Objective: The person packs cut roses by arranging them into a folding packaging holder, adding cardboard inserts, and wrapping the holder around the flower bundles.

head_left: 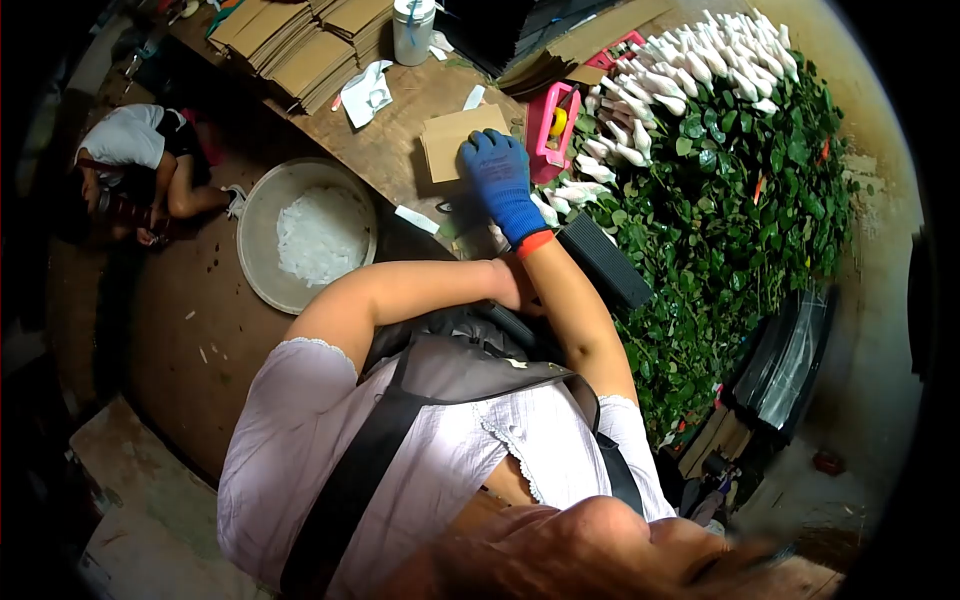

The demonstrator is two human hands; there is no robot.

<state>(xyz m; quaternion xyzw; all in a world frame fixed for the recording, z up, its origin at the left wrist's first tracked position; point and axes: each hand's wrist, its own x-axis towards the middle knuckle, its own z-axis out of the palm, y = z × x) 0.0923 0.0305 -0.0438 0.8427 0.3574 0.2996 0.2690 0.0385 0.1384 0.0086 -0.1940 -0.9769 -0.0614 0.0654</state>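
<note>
My right hand [498, 185], in a blue knit glove with an orange cuff, lies palm down over the right edge of a small stack of cardboard sheets [447, 140]. Its fingers are extended across the cardboard, and I see no clear grip. Bare, my left hand [515, 286] reaches under my right forearm, close to my body. Its fingers are hidden, so what it holds, if anything, does not show. Beside the right forearm is a dark ribbed block [603, 260]. A pink tape dispenser [551, 130] with a yellow roll stands just right of the glove.
Leafy flower stems [730, 220] with white-wrapped heads [690, 65] fill the right side. Stacked cardboard [300, 50], a white container [413, 32] and crumpled paper [367, 95] are on the table [385, 140]. A round tub [252, 235] and a crouching person [130, 140] are left.
</note>
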